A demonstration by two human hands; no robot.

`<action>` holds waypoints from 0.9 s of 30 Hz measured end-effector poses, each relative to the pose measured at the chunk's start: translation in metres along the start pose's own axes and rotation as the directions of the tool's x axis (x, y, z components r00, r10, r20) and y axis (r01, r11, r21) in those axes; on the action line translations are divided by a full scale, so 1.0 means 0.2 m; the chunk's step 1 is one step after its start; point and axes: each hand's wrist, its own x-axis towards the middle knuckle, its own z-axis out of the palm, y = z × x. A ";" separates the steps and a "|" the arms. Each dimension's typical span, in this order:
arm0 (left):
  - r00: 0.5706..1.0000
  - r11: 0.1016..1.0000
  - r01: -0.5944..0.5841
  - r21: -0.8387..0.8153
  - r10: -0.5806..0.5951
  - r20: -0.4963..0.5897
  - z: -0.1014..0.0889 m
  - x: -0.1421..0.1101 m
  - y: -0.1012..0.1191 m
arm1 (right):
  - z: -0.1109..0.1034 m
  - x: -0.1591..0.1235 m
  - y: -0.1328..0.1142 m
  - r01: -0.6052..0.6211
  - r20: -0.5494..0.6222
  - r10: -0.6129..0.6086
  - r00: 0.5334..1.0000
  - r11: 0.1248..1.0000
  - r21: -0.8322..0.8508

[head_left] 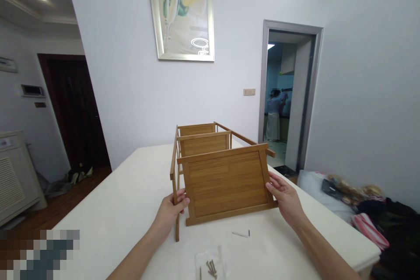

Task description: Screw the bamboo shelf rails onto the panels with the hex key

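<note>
A wooden shelf rack (226, 183) lies on its side on a white table, its nearest panel facing me. At that panel's left edge, my left hand (172, 210) is closed, thumb and fingers around the edge by the side frame. My right hand (284, 194) grips the panel's right edge, thumb in front and fingers behind. Nearer me lie a small L-shaped hex key (242, 234) and a clear plastic bag (221, 256) with several screws (211, 267) in or on it.
The white table (124, 201) reaches back toward the wall. Clothes and a striped cloth (370, 229) are heaped beyond its right edge. Through the doorway (292, 96) a person (274, 113) stands in another room. A framed picture (183, 17) hangs on the wall.
</note>
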 end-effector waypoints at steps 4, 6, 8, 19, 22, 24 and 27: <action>1.000 0.999 -0.003 -0.049 0.002 -0.028 -0.04 0.01 0.01 | 0.03 -0.01 0.03 0.080 -0.010 -0.083 0.997 0.985 -0.150; 0.999 0.997 -0.007 -0.071 0.004 -0.041 -0.05 0.01 0.02 | 0.05 0.00 0.05 0.124 -0.010 -0.130 0.992 0.964 -0.236; 0.998 0.995 -0.023 -0.099 0.018 -0.057 -0.07 0.01 0.03 | 0.06 0.01 0.07 0.140 -0.005 -0.147 0.989 0.948 -0.285; 0.996 0.973 -0.053 -0.222 0.036 -0.080 -0.17 0.03 0.09 | 0.17 0.02 0.08 0.181 0.097 -0.153 0.984 0.824 -0.536; 0.997 0.973 -0.041 -0.225 0.025 -0.070 -0.18 0.03 0.09 | 0.18 0.03 0.09 0.206 0.103 -0.182 0.978 0.754 -0.623; 0.998 0.973 -0.034 -0.227 0.019 -0.066 -0.18 0.03 0.09 | 0.18 0.03 0.11 0.225 0.119 -0.197 0.973 0.707 -0.670; 0.998 0.974 -0.028 -0.224 0.016 -0.054 -0.18 0.03 0.11 | 0.19 0.03 0.13 0.257 0.156 -0.211 0.965 0.638 -0.725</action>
